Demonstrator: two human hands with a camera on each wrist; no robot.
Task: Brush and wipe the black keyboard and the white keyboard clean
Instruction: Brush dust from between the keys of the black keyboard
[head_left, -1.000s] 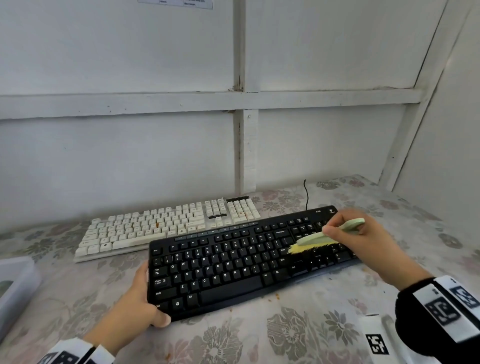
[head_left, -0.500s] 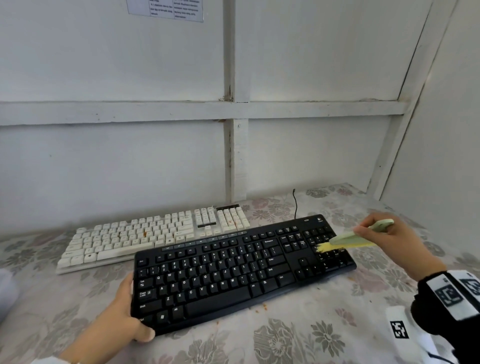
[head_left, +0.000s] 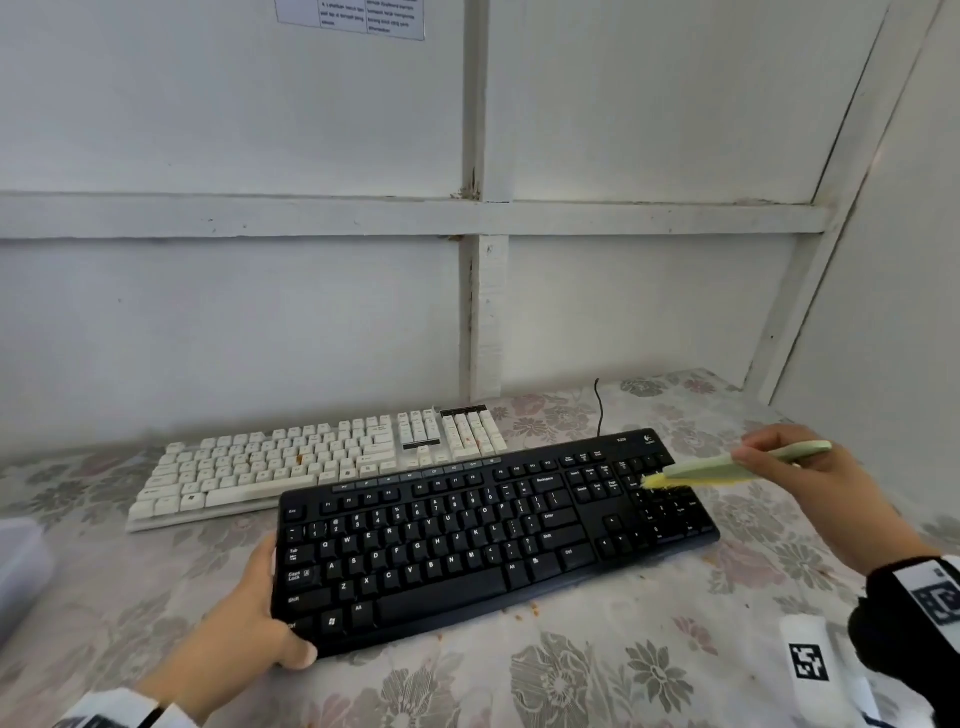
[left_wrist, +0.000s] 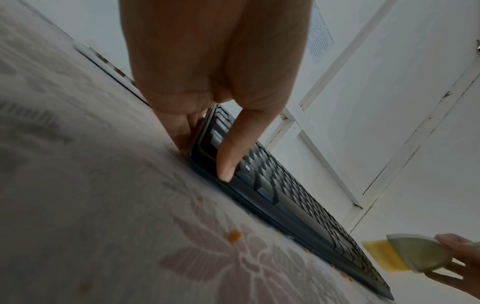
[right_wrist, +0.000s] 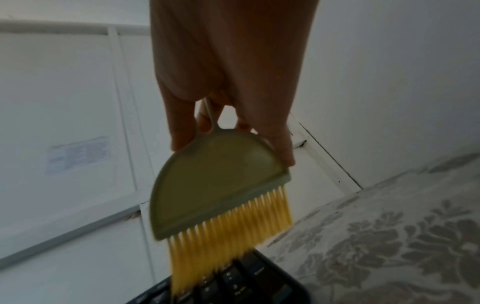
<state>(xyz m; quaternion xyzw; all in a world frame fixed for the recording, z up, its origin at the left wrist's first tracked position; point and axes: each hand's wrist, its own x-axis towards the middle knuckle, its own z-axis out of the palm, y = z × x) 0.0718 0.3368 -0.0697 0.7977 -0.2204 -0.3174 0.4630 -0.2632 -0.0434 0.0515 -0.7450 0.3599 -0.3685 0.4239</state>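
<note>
Floral table (head_left: 597, 691) | left hand (head_left: 244, 623) grips black keyboard (head_left: 467, 551) | right hand (head_left: 810, 483) grips brush (head_left: 727, 470)

Head view downward; wrists close

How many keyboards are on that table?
2. The black keyboard lies nearest, its left end held by the left hand, while the right hand holds a brush over its number pad. The white keyboard lies right behind it, by the wall.
</note>
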